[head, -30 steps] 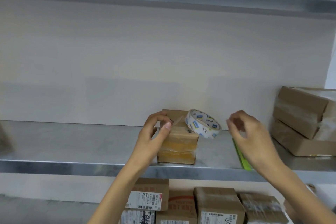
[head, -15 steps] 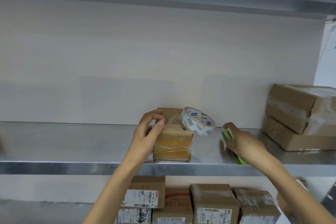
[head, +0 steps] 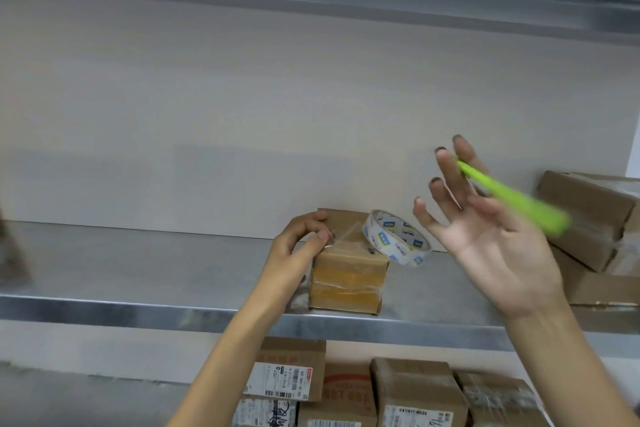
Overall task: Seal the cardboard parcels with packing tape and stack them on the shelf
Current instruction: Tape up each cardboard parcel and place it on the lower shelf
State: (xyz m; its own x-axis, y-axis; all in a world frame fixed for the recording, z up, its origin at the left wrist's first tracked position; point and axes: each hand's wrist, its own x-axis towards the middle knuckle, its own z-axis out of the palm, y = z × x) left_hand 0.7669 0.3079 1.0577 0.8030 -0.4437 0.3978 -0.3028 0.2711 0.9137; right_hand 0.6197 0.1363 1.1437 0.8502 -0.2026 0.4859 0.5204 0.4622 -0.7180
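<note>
A small cardboard parcel (head: 346, 282) stands near the front edge of the metal shelf (head: 138, 270). The left hand (head: 296, 244) rests at its top left corner, fingers (head: 320, 236) curled and pinching the clear tape strip stretched across the top. The tape roll (head: 396, 237) leans tilted against the parcel's upper right edge. The right hand (head: 495, 246) is raised, palm up, its fingers (head: 446, 173) spread almost straight, with a blurred green tool (head: 516, 201) lying across them. 2 taped boxes (head: 588, 218) are stacked at the far right.
</note>
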